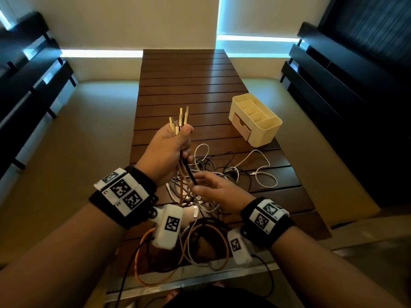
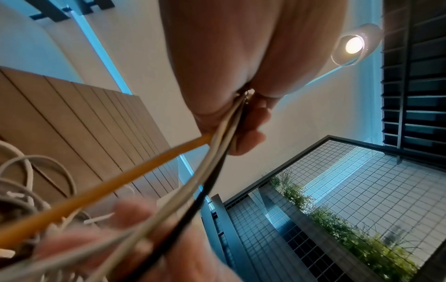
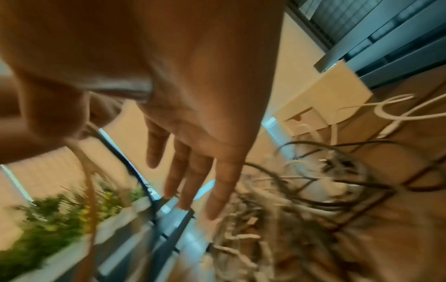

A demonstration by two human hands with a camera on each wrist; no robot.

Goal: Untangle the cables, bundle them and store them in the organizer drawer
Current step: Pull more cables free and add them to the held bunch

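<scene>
My left hand (image 1: 175, 141) is raised over the slatted brown table (image 1: 178, 85) and grips a bunch of cable ends (image 1: 181, 117), plugs pointing up. From that fist (image 2: 229, 66) an orange cable (image 2: 120, 181), grey ones and a black cable (image 2: 205, 187) run down into a tangle of cables (image 1: 213, 174) on the table. My right hand (image 1: 211, 187) hovers just below, its fingers (image 3: 193, 171) straight and spread, thumb and forefinger beside the black cable (image 1: 189, 172). The cream organizer (image 1: 255, 121) stands at the right, its drawer (image 1: 242, 125) facing me.
A white cable (image 1: 264, 172) loops loose toward the organizer. Orange and black loops (image 1: 222, 236) hang over the table's metal front edge (image 1: 200, 278). Dark benches (image 1: 33, 85) flank the table on both sides, with beige floor between.
</scene>
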